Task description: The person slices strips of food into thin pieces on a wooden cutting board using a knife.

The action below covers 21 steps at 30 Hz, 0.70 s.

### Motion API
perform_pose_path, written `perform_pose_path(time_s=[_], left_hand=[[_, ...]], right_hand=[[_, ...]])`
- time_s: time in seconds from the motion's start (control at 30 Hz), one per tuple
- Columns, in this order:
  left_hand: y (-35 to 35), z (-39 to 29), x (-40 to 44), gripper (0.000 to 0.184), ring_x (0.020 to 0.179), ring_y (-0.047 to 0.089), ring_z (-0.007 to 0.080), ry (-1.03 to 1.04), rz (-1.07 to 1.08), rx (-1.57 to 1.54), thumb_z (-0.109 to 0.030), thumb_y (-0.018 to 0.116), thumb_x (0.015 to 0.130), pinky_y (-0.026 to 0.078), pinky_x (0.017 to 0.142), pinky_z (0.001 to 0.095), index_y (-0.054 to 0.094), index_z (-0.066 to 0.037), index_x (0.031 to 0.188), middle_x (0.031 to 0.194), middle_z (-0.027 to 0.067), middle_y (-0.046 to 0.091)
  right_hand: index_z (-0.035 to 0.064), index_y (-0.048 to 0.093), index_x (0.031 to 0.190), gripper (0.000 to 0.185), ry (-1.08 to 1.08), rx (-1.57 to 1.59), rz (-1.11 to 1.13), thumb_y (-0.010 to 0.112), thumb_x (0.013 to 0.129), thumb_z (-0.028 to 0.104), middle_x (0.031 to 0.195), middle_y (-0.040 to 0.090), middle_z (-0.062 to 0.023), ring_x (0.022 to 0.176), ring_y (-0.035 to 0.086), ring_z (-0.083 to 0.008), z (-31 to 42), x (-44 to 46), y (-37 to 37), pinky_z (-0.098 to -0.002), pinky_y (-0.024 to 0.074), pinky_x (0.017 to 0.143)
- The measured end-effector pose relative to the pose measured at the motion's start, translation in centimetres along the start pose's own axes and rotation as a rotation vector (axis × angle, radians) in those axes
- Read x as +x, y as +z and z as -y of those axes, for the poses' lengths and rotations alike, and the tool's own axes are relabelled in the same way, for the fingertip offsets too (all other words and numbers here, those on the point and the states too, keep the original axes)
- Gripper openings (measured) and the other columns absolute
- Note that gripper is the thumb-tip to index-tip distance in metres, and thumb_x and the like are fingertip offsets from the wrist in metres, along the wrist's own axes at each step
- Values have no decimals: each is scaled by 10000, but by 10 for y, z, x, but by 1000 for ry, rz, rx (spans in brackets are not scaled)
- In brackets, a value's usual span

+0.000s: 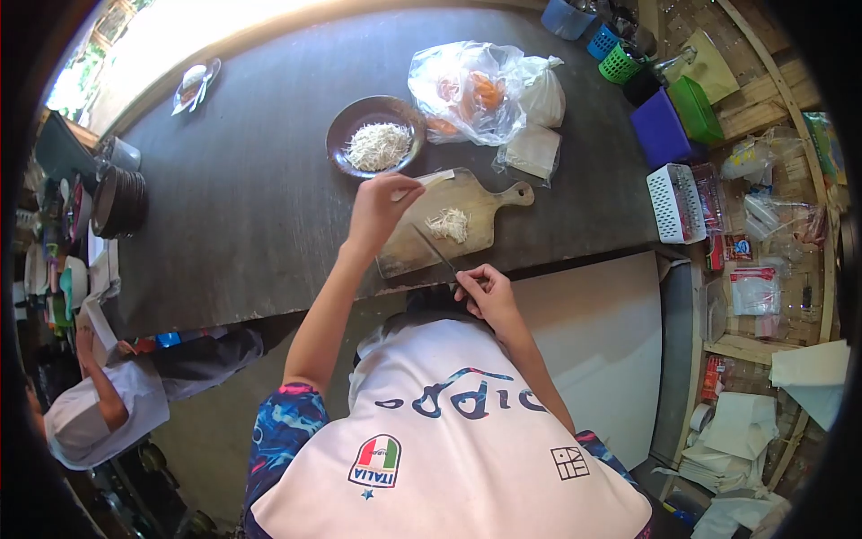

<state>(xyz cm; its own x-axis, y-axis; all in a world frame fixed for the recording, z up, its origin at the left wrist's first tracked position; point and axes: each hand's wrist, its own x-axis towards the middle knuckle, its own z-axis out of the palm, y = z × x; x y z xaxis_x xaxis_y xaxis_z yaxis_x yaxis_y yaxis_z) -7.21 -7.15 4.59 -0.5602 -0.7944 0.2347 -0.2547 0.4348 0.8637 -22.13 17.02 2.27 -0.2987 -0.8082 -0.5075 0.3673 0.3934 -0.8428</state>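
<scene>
My left hand [382, 211] is closed, pinching one end of a pale flat strip [435, 180] over the far side of a wooden cutting board [400, 256]. A thin-bladed knife [435, 248] is gripped in my right hand [485, 289] at the board's near edge, its blade slanting up to the left. Beside the blade, a small pile of pale shreds [449, 225] lies on the board. Just beyond the board stands a dark brown bowl [337, 135] heaped with more whitish shreds [379, 146].
A clear plastic bag [467, 90] with orange pieces, a white bag [543, 94] and a wrapped pale block [532, 151] sit behind the board. Stacked dark bowls [119, 202] stand at left, near another person [108, 404]. Baskets [675, 205] line the right side.
</scene>
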Motion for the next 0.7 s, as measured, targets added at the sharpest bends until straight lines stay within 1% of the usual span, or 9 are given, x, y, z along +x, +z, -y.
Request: perform_pose_path(time_s=[0.03, 0.13, 0.17, 0.27, 0.3, 0.47, 0.57, 0.67, 0.7], left_hand=[[-8, -3, -10, 185, 876, 775, 149, -92, -15, -115, -104, 860, 965, 598, 806, 320, 860, 16, 1105, 963, 106, 844], [-27, -21, -44, 195, 853, 765, 134, -325, 32, -143, -113, 857, 973, 599, 789, 319, 861, 20, 1116, 952, 100, 854], [-24, -19, -58, 220, 913, 762, 177, -420, 70, -140, -141, 869, 960, 603, 820, 334, 860, -10, 1136, 1037, 92, 839], [-1, -21, -89, 259, 998, 727, 246, -3, -177, 480, -165, 883, 932, 600, 871, 376, 851, -51, 1163, 1126, 75, 791], [5, -19, -93, 304, 1071, 675, 303, -12, -196, 518, -172, 882, 917, 583, 923, 422, 831, -84, 1204, 1190, 68, 736], [25, -12, -114, 294, 1075, 677, 287, 18, -123, 461, -137, 845, 932, 575, 926, 431, 817, -73, 1217, 1189, 70, 726], [30, -11, -117, 302, 1082, 673, 284, 76, -95, 476, -88, 813, 931, 571, 931, 429, 804, -67, 1233, 1207, 75, 706], [31, -12, -114, 353, 1092, 668, 289, 124, -35, 525, -27, 777, 918, 568, 947, 434, 785, -65, 1269, 1241, 80, 685], [30, -13, -114, 376, 1096, 666, 292, 136, -8, 550, -6, 764, 912, 568, 954, 436, 778, -65, 1283, 1255, 82, 678]], right_hand=[[24, 680, 1112, 210, -8, 1, -6, 778, 1082, 206, 811, 753, -81, 518, 509, -43, 1, 1, -2, -220, 358, 456], [25, 682, 1105, 206, -17, -22, -80, 778, 1083, 206, 818, 756, -84, 516, 507, -39, 2, 0, -3, -214, 363, 457], [23, 684, 1103, 210, -28, -22, -90, 777, 1084, 210, 824, 756, -84, 511, 505, -37, 2, -1, -1, -213, 363, 454], [22, 682, 1112, 218, -71, -48, -37, 771, 1088, 220, 829, 756, -70, 549, 534, -38, 0, 0, 0, -216, 384, 477], [23, 683, 1116, 221, -80, -84, -53, 770, 1089, 224, 830, 757, -65, 566, 544, -38, -1, 1, 2, -219, 393, 487], [30, 688, 1122, 222, -105, -202, -124, 763, 1092, 238, 833, 756, -40, 634, 576, -42, 3, 2, 8, -232, 420, 528], [22, 697, 1119, 224, -120, -254, -109, 765, 1090, 234, 838, 761, -39, 685, 630, -59, 4, 1, 9, -253, 467, 577], [12, 701, 1121, 240, -204, -401, -133, 768, 1081, 239, 873, 789, -72, 794, 737, -115, -2, -2, 11, -300, 547, 691], [13, 702, 1125, 251, -221, -455, -153, 774, 1074, 248, 894, 799, -88, 834, 762, -150, 0, -6, 13, -322, 561, 732]])
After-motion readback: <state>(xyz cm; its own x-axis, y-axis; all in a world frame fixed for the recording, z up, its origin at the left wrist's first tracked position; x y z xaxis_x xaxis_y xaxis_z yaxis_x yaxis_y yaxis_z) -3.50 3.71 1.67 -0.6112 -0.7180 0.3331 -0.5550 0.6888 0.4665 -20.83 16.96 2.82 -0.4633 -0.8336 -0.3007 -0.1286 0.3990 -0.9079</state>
